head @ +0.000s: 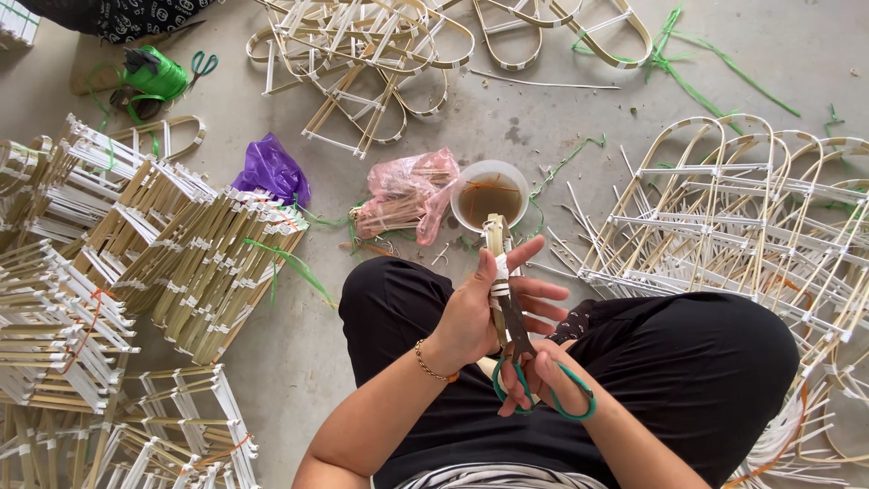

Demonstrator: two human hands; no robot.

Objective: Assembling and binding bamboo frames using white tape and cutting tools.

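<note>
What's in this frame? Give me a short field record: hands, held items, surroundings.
view: head camera looking down at a person seated on a concrete floor
left hand: grips a bent bamboo strip bound with white tape
right hand: fingers through the green handles of scissors, blades at the strip
ahead of the knees: white bowl of brown liquid, pink plastic bag, purple bag
left: stacked bamboo frames
right: arched bamboo frames
top left: green ribbon spool
</note>
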